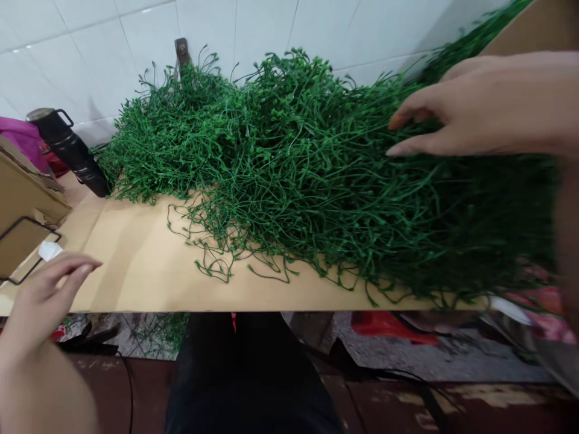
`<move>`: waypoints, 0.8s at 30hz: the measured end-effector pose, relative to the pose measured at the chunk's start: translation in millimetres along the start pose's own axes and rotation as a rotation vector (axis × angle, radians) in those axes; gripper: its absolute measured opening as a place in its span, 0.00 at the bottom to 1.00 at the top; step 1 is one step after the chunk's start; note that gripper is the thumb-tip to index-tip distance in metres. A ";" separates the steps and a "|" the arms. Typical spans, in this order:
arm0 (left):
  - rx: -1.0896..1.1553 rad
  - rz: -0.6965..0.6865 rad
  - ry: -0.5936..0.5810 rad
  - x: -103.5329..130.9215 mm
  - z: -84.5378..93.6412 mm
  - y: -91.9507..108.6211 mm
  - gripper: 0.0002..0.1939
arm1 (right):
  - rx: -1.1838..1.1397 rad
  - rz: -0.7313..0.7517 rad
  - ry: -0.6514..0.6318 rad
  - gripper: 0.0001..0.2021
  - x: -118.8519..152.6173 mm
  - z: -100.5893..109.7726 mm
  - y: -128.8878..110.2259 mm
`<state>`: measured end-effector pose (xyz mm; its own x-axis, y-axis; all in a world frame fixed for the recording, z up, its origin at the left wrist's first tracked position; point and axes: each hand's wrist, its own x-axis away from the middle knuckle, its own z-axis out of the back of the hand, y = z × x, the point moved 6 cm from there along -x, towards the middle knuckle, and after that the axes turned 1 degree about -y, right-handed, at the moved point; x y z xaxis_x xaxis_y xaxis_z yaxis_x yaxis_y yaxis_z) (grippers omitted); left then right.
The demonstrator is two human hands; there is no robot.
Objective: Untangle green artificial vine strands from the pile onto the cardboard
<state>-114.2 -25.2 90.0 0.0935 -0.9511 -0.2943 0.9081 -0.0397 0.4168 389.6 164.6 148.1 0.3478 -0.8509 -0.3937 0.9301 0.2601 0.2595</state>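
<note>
A long heap of green plastic plant stems [289,157] with small budded tips lies along the tabletop against the wall. Above its right part hovers my right hand [488,111], thumb and forefinger apart, with nothing between them. My left hand [47,295] is at the left front of the table, away from the heap. Its thumb and forefinger are pinched together, and nothing shows in them. Several loose stems [217,265] have strayed toward the front edge of the cardboard-coloured tabletop [145,259].
A black flask [72,150] stands at the left end of the heap. Near it are a cardboard box [27,187], a black wire frame [27,223] and magenta cloth [22,138]. A brown board [534,30] rises at the right. White tiles [262,30] line the wall.
</note>
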 end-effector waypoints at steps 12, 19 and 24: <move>-0.388 -0.259 -0.117 -187.9 -148.9 106.5 0.27 | -0.180 0.596 -0.153 0.11 42.7 -4.6 -223.7; -0.642 -0.133 -0.152 -177.1 -157.0 83.6 0.22 | -0.174 0.681 -0.192 0.11 60.5 -36.5 -254.4; -0.611 -0.074 -0.191 -168.2 -150.0 64.0 0.21 | -0.165 0.607 -0.183 0.10 61.4 -50.9 -241.9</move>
<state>-10.6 178.3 37.2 -0.0019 -0.9925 -0.1219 0.9833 0.0203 -0.1806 191.9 72.7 16.3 0.8044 -0.5911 -0.0599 0.5860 0.7728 0.2437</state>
